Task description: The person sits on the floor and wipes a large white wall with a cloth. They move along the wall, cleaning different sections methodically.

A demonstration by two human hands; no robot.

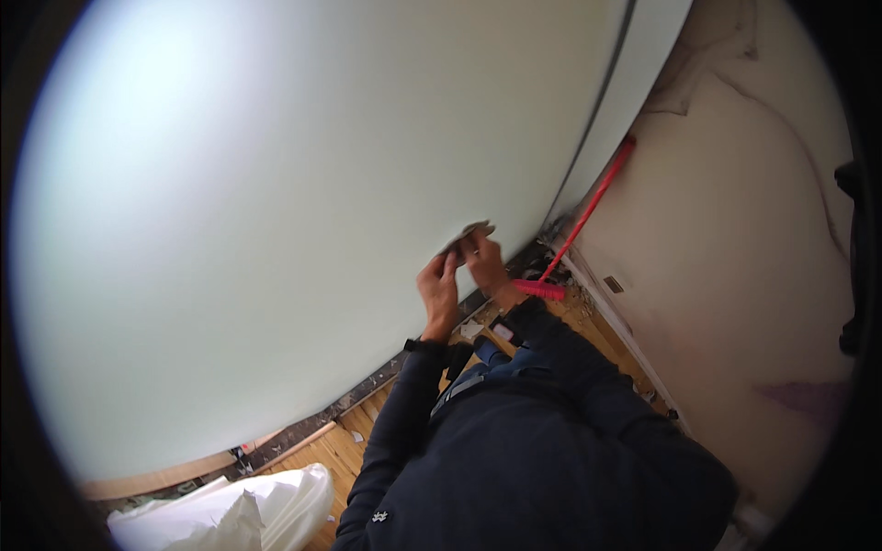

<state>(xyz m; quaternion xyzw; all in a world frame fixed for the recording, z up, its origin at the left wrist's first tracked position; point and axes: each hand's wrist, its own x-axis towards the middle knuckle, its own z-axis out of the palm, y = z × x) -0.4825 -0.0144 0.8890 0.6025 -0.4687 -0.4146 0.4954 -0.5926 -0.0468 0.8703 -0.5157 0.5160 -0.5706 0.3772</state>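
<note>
Both hands hold a thin, flat grey-brown piece (460,239), perhaps folded sheet or cloth; its exact kind cannot be told. My left hand (438,288) pinches its lower left end between thumb and fingers. My right hand (485,264) has its fingers on the upper right part. Behind the piece rises a smooth pale wall surface (275,227); whether the piece touches it is unclear. Dark sleeves cover both forearms.
A red broom (586,213) leans in the corner, its head among debris. Wooden flooring (351,434) carries scraps and a dark strip along the wall's foot. A white plastic sack (289,503) lies lower left. The beige side wall (716,262) has a small outlet-like plate (612,284).
</note>
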